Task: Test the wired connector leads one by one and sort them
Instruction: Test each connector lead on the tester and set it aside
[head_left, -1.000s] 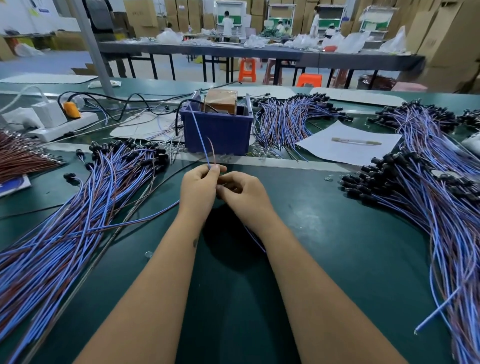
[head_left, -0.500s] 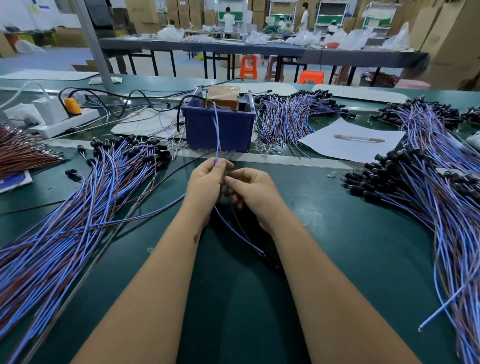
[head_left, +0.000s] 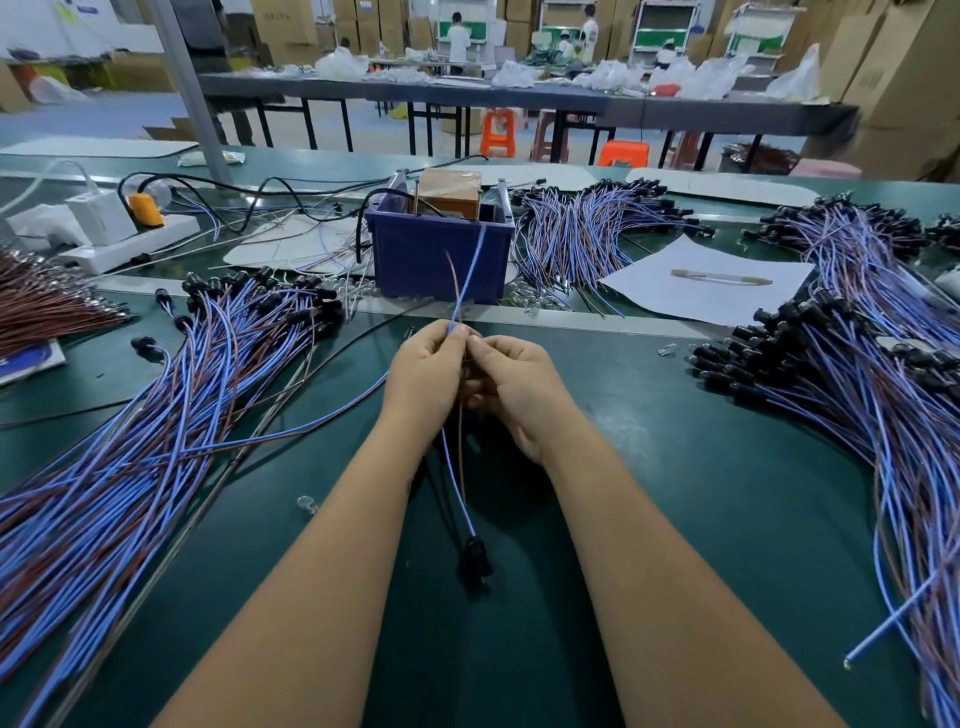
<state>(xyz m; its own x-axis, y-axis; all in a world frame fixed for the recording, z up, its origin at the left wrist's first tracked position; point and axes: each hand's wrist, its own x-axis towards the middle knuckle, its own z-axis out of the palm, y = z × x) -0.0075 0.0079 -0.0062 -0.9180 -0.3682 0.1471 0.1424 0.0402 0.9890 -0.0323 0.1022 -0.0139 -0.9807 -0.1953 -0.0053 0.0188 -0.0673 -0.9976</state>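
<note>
One wired lead (head_left: 456, 467) is held over the middle of the green worktop (head_left: 675, 493). The left hand (head_left: 423, 371) is pinched on its blue and brown wires, whose free ends rise toward the blue bin (head_left: 436, 260); the right hand (head_left: 511, 387) is curled round the same wires just beside it. The lead's black connector (head_left: 474, 558) hangs low between the forearms, close to the worktop; whether it touches cannot be told.

The task is judged to be mid-way. A large heap of leads (head_left: 130, 415) is spread on the left, another heap (head_left: 857, 395) on the right, and a third bundle (head_left: 587, 234) lies behind, right of the bin. Which heap is tested and which is untested cannot be told. Many leads are evidently left to be handled one at a time.

A brown box-like unit (head_left: 449, 195) is set in the bin, probably the tester, though this is only judged. A power strip (head_left: 130, 241) with plugs lies far left, a sheet of paper (head_left: 706, 283) with a slim tool on it far right, and a bundle of brown wires (head_left: 47, 301) at the left edge. Loose black cables (head_left: 322, 358) run across the worktop toward the hands and could be snagged as the lead is moved to either heap.
</note>
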